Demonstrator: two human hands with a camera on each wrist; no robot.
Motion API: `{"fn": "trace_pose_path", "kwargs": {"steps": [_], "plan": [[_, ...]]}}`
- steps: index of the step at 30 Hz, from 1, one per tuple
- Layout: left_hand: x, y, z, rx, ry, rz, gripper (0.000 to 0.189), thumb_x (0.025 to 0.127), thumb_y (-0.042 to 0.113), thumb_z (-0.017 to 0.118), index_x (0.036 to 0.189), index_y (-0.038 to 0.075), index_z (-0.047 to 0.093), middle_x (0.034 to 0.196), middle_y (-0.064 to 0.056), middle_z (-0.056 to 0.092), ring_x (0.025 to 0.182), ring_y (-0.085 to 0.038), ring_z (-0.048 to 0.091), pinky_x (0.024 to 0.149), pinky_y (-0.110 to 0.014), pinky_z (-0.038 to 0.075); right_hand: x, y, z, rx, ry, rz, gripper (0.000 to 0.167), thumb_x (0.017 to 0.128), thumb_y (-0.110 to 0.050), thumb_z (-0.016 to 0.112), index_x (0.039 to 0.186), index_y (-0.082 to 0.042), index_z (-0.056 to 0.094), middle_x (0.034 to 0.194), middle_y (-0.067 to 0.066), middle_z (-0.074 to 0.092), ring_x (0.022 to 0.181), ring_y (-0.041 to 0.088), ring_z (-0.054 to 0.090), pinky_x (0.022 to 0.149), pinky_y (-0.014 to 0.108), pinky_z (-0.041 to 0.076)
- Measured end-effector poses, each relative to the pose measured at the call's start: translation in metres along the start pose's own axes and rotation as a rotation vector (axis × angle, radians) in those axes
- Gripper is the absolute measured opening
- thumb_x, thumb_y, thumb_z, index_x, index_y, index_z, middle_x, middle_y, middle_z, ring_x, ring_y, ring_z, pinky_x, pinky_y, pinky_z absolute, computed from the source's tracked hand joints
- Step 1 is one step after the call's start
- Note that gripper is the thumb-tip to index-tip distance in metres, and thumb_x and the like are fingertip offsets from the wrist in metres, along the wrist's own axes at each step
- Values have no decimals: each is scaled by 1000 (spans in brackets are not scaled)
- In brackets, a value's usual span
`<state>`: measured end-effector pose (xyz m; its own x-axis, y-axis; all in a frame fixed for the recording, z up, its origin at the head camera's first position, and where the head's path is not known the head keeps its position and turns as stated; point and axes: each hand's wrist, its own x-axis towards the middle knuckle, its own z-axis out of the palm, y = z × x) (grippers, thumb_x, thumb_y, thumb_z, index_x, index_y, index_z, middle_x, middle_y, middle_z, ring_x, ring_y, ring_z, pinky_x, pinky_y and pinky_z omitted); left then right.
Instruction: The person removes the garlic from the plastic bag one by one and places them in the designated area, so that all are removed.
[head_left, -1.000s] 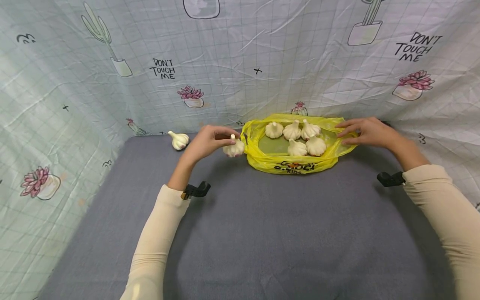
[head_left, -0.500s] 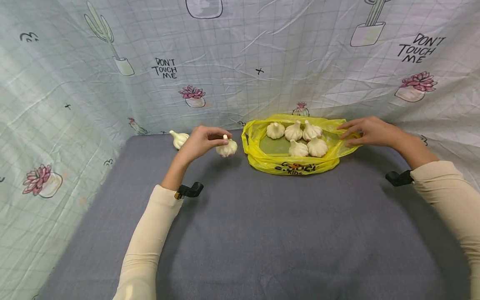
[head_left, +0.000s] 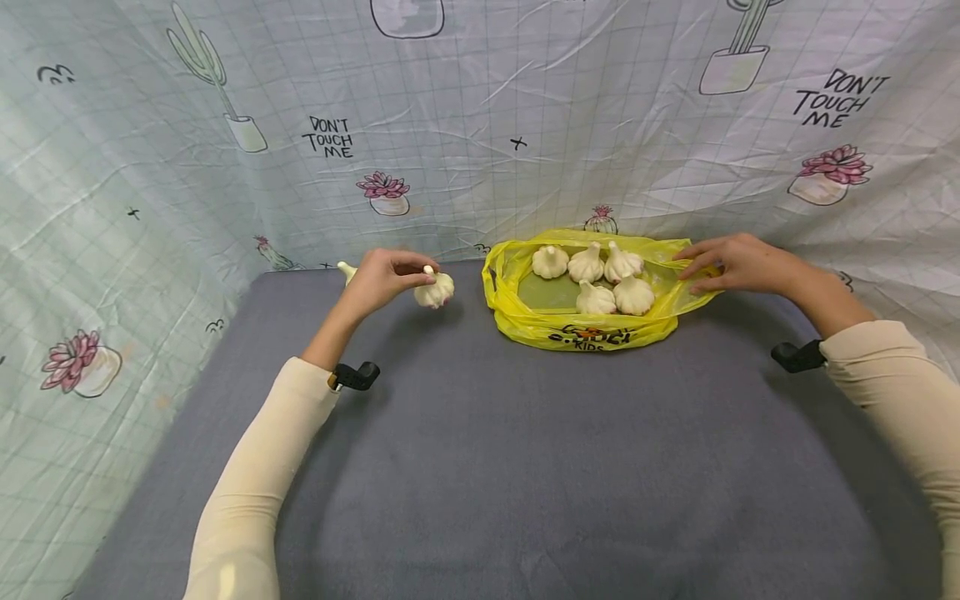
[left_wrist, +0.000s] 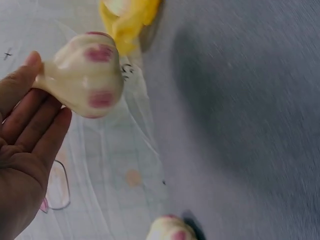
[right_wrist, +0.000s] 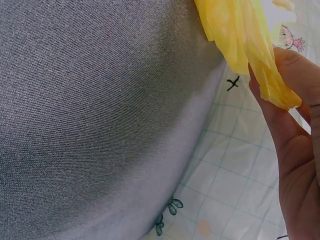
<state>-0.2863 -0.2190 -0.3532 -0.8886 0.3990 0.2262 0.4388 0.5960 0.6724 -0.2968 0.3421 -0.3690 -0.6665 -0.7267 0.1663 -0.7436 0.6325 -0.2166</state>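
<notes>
My left hand pinches a garlic bulb by its stem, over the table left of the yellow plastic bag. In the left wrist view the bulb shows pink patches on its pale body, thumb and fingers at its neck. With my right hand I pinch the right edge of the bag's mouth; the right wrist view shows the yellow plastic between thumb and fingers. Inside the open bag lie several garlic bulbs. Another garlic bulb is mostly hidden behind my left hand.
The grey table meets a hanging sheet printed with cactus drawings at the back and left. Each wrist wears a black camera mount, the left one close above the cloth.
My left hand has moved left with the garlic bulb, away from the bag's left edge, and now covers most of the bulb at the far left. My right hand keeps its hold on the bag.
</notes>
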Motion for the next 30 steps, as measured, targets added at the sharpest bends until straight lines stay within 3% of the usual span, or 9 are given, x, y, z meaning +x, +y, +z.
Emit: {"fn": "trace_pose_path", "kwargs": {"steps": [17,22,28,30], "plan": [[-4,-27,-30,76,12,-98,18,86,23,84,99,11,83,99,-6,78,83,-6,71,70,-21,53,0,2,2,-6,-6,4,24,80,-10,86,103,-8,81,124,18,69,66,-2,49,57,25,45],[-2,-34,-39,112,-12,-84,18,92,21,77,106,10,82,106,-8,78,95,-16,72,74,-20,52,0,1,2,4,-1,8,24,80,-9,86,104,-8,81,124,19,69,65,-2,48,57,25,44],[1,-46,-44,157,-21,-72,21,98,22,70,112,9,80,111,-10,76,106,-25,70,84,-34,54,1,-1,1,-2,-12,26,24,81,-11,86,104,-9,81,125,18,69,64,-1,49,57,25,44],[3,-50,-46,175,-19,-72,21,98,23,70,112,10,80,111,-10,76,106,-25,70,82,-32,52,0,-1,1,2,-8,19,24,80,-11,86,104,-9,81,125,18,69,64,-2,49,57,25,44]]}}
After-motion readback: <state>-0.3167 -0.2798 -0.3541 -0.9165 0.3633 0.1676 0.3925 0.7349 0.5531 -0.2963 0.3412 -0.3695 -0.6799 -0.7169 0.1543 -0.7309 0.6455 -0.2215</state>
